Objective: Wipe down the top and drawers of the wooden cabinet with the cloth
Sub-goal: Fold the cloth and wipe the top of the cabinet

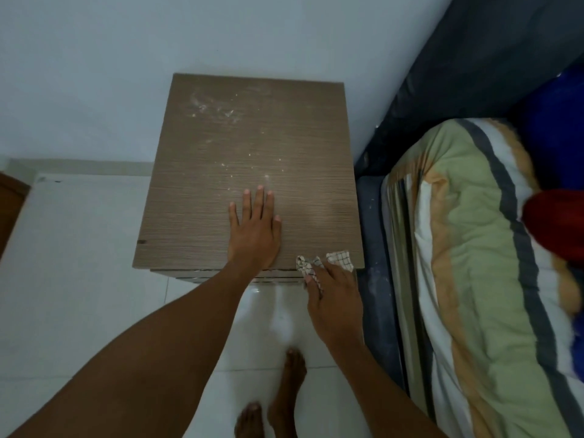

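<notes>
The wooden cabinet [221, 153] is showing a greyish-brown top with fine horizontal grain lines, and white powdery specks and smears are dotting it. The cloth [341, 260] is showing white with a thin dark grid check. The floor [79, 248] is gleaming in glossy white tiles, and the wall [94, 74] is looking pale bluish-white. The blanket [467, 232] is running in bands of pale green, white and tan-orange, with dark grey stripes crossing them.

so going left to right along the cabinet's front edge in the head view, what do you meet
left hand → checked cloth → dark mattress side → striped blanket
</notes>
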